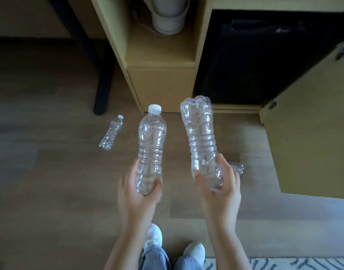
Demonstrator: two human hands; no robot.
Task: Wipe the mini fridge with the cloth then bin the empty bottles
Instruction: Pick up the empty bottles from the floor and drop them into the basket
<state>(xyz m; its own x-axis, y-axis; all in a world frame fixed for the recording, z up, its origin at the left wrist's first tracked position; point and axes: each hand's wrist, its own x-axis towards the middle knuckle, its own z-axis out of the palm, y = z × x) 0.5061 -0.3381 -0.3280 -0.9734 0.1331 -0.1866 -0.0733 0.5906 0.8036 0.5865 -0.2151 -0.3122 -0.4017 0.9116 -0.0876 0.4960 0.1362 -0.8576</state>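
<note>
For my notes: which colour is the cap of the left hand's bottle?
White cap, seen in the head view.

Person's body, head view. Both forearms are bare to the lower frame edge; no sleeve, watch or ring is visible. The left hand (137, 193) and right hand (221, 189) are bare, ungloved. Legs are clad in light blue-grey trousers (157, 258), the fabric creased at the knees. White shoes (194, 250) are worn on both feet, rounded at the toe; lacing detail is too blurred to confirm.

Left hand (137, 189) gripping, right hand (222, 184) gripping (both forearms raised)
</note>
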